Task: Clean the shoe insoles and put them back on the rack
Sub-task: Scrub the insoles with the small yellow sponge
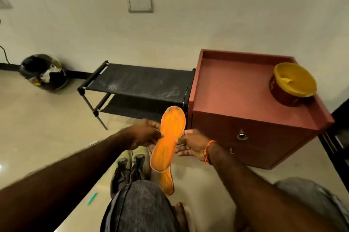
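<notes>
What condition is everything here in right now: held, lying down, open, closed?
Upper insole: held up between both hands.
Left hand: pinching the insole's left edge.
Right hand: gripping its right edge.
Second insole: lying on the floor.
Shoes: on the floor, insoles out.
Rack: top shelf dusty, bare.
Cabinet: drawers shut.
Yellow tub: lid on.

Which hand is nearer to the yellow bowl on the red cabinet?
Right. The right hand holds the orange insole in front of the cabinet, below-left of the bowl. The left hand grips the insole's other edge, farther away.
</notes>
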